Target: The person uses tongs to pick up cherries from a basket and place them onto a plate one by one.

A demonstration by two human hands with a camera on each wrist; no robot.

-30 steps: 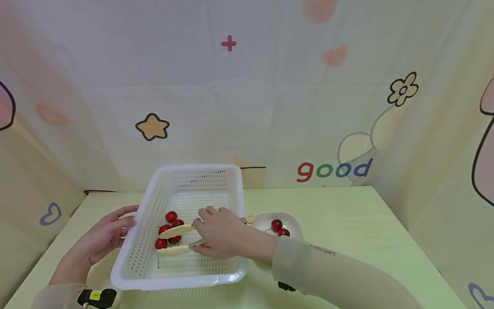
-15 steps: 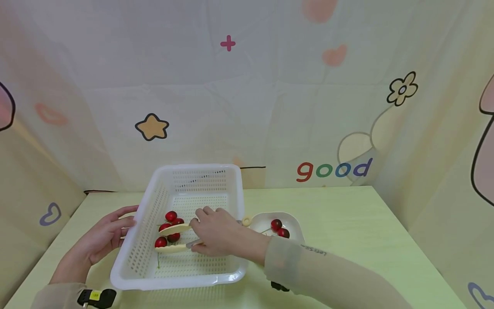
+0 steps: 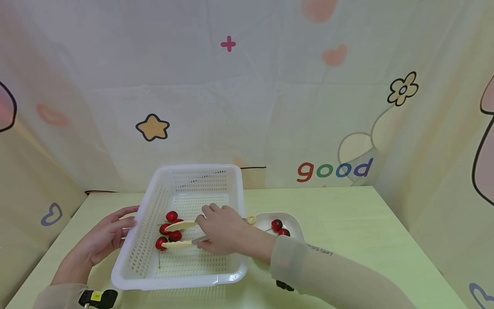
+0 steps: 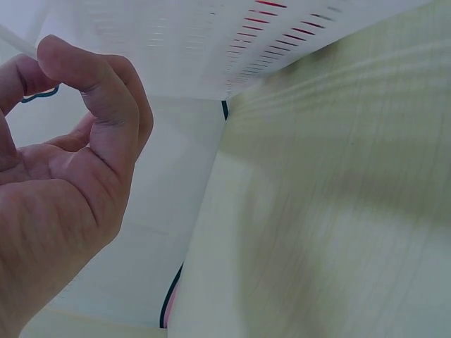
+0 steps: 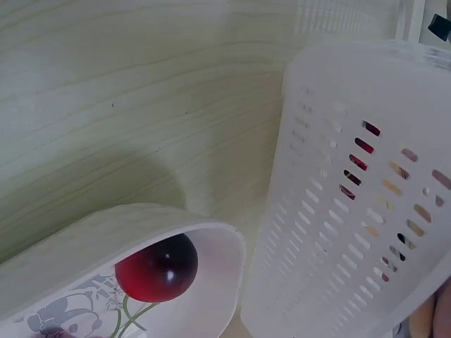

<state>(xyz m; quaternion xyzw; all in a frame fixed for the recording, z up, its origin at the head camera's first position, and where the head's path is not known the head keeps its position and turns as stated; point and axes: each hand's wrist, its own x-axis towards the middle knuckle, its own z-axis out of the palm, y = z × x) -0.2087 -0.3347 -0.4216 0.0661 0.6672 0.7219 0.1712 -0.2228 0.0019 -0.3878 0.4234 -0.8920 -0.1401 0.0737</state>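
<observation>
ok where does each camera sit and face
Head: worn on the head, facing forward and down at basket and plate; left hand, right hand and sleeves show.
Left wrist: on that wrist, facing basket wall and tabletop; left hand shows.
Right wrist: on that wrist, facing plate and basket; right hand barely shows.
Head and right wrist share the plate and a cherry.

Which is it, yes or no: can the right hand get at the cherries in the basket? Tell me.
Probably yes: the right hand is over the open basket, holding tongs spread apart, both tips by the cherries. Nothing seems to bar the way from above; tip contact is unclear.
</observation>
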